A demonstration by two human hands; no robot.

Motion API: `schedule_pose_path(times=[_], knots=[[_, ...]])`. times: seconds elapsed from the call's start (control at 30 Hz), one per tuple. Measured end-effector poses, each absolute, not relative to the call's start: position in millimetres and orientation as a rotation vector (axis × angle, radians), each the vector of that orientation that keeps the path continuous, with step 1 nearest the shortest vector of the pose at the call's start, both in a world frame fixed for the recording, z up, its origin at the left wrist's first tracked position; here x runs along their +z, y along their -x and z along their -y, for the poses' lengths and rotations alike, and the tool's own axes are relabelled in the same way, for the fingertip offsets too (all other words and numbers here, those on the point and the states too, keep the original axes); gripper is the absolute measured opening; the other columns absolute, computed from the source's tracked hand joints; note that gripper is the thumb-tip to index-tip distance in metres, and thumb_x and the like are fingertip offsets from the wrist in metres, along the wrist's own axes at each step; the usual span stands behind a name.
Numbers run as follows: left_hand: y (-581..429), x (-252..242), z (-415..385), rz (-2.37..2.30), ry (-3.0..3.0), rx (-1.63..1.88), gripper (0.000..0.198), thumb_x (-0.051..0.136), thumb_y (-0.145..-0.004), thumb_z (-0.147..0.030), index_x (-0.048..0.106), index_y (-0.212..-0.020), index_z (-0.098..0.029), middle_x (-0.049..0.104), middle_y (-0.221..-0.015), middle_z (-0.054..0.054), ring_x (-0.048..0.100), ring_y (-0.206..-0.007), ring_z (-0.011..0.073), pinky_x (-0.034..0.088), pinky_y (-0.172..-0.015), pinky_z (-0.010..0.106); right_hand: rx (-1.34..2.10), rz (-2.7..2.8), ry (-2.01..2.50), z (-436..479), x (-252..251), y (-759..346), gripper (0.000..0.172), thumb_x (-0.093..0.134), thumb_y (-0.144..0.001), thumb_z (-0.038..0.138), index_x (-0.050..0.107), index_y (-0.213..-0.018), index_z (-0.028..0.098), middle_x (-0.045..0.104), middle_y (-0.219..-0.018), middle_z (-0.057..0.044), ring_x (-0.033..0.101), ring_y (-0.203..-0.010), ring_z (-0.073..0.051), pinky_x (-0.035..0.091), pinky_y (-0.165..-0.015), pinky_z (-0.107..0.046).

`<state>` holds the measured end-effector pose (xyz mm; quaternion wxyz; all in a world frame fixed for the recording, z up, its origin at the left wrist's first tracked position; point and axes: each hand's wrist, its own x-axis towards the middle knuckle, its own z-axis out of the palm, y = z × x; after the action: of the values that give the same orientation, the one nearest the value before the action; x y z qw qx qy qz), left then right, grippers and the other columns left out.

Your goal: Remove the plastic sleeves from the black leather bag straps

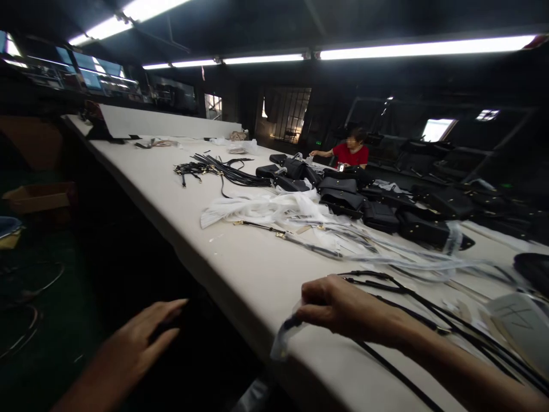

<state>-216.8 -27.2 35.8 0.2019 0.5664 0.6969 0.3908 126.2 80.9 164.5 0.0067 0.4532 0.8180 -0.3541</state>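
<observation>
The right hand [338, 309] rests at the near edge of the desk [206, 229], w/ its fingers [311, 313] curled shut in a pinch on the end of a plastic sleeve [281, 339]. The sleeve is clear w/ something dark inside, probably a strap, but this is too blurred to tell. It hangs from the pinch down and to the left, over the desk edge. A thin black strap [398, 375] comes out from under the same hand toward the lower right, along the forearm. So the long axis runs approx. from the desk edge at left to the lower right. More black straps [433, 312] lie just behind the wrist and go the same way.

The left hand [143, 337] is off the desk, over the dark floor side, palm down. Its fingers [171, 306] are stretched flat and hold nothing. The sleeve end lies to the right of this hand, well apart, so the right hand is the nearer one.

Farther on the desk are a heap of clear plastic bags [274, 209], a strap w/ gold clasp [274, 230] in front of it, a row of black bags [377, 214] and a far bundle of straps [214, 167]. At the far end sits a co-worker in red shirt [351, 153]. A cardboard box [36, 197] stands at left, lower than the desk.
</observation>
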Motion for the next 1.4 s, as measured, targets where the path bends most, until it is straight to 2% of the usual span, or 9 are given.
schedule_pose_path(times=[0.1,0.2,0.33,0.6,0.8,1.0,1.13,1.27,1.4], knots=[[142.4,53.2,2.1,-1.388,-1.64,1.008,0.044,0.059,-0.089,-0.05,0.064,-0.127,-0.03,0.065,-0.13,0.003,0.057,-0.12,0.0268,0.04,-0.107,0.034,-1.054,-2.637,-1.357,-73.9,163.1,-108.6,0.026,0.062,-0.087,0.041,0.069,-0.078,0.017,0.054,-0.06,0.005,0.043,-0.054,-0.008,0.026,-0.047,-0.02],[85.7,56.3,-15.7,-0.951,-1.476,0.959,0.042,0.048,-0.095,-0.053,0.07,-0.101,-0.018,0.069,-0.086,0.004,0.062,-0.08,0.0182,0.048,-0.079,0.026,-1.059,-2.688,-1.384,-72.4,161.1,-111.8,0.031,0.063,-0.087,0.046,0.07,-0.079,0.017,0.058,-0.061,0.003,0.046,-0.056,-0.009,0.029,-0.049,-0.02],[80.2,32.8,-24.9,-0.918,-1.295,1.007,0.045,0.059,-0.087,-0.06,0.065,-0.086,-0.015,0.041,-0.059,-0.007,0.033,-0.052,0.008,0.03,-0.051,0.019,-1.475,-2.326,-1.426,-78.4,164.0,-145.0,0.038,0.065,-0.084,0.054,0.068,-0.09,0.016,0.064,-0.067,0.001,0.05,-0.052,-0.009,0.034,-0.046,-0.018],[90.0,20.8,-17.7,-0.956,-1.261,0.983,0.041,0.063,-0.088,-0.053,0.069,-0.087,-0.013,0.063,-0.072,0.002,0.053,-0.056,0.0111,0.041,-0.056,0.022,-1.701,-2.31,-1.468,-76.3,165.8,-176.8,0.03,0.068,-0.083,0.043,0.071,-0.082,0.014,0.059,-0.06,0.002,0.041,-0.052,-0.008,0.026,-0.049,-0.02],[70.0,37.6,-13.7,-0.863,-1.149,1.047,0.037,0.072,-0.083,-0.048,0.074,-0.081,-0.011,0.072,-0.069,0.006,0.06,-0.064,0.014,0.044,-0.063,0.023,-1.048,-2.643,-1.388,-55.4,179.6,-145.2,0.021,0.061,-0.088,0.031,0.073,-0.079,0.017,0.06,-0.056,0.002,0.046,-0.049,-0.009,0.029,-0.048,-0.02],[55.6,42.4,-11.0,-0.798,-1.035,1.022,0.042,0.08,-0.072,-0.051,0.075,-0.085,-0.012,0.069,-0.063,0.004,0.062,-0.055,0.0146,0.048,-0.057,0.024,-0.516,-2.821,-1.343,-45.8,161.2,-132.7,0.033,0.065,-0.087,0.046,0.073,-0.071,0.019,0.057,-0.052,0.001,0.041,-0.047,-0.009,0.023,-0.049,-0.024],[53.9,31.4,-10.5,-0.883,-1.242,1.178,0.033,0.078,-0.075,-0.045,0.076,-0.091,-0.016,0.073,-0.071,0.005,0.065,-0.06,0.0167,0.05,-0.058,0.025,-0.867,-2.587,-1.7,-58.1,154.9,-143.2,0.037,0.077,-0.074,0.051,0.067,-0.062,0.017,0.05,-0.049,0.004,0.039,-0.048,-0.009,0.022,-0.046,-0.022],[51.5,26.9,-7.4,-1.042,-1.603,1.436,0.017,0.073,-0.082,-0.028,0.076,-0.097,-0.021,0.077,-0.09,0.007,0.071,-0.082,0.0217,0.052,-0.077,0.027,-1.4,-2.397,-1.657,-60.1,153.9,-147.6,0.024,0.063,-0.084,0.037,0.068,-0.075,0.016,0.057,-0.055,0.003,0.043,-0.047,-0.008,0.028,-0.045,-0.019],[45.3,38.1,-4.8,-0.992,-1.538,1.31,0.02,0.076,-0.079,-0.031,0.076,-0.095,-0.02,0.077,-0.088,0.006,0.069,-0.08,0.0227,0.051,-0.076,0.027,-0.997,-2.63,-1.619,-47.9,150.5,-135.7,0.023,0.063,-0.083,0.034,0.068,-0.07,0.016,0.054,-0.054,0.003,0.039,-0.049,-0.008,0.024,-0.046,-0.02]])
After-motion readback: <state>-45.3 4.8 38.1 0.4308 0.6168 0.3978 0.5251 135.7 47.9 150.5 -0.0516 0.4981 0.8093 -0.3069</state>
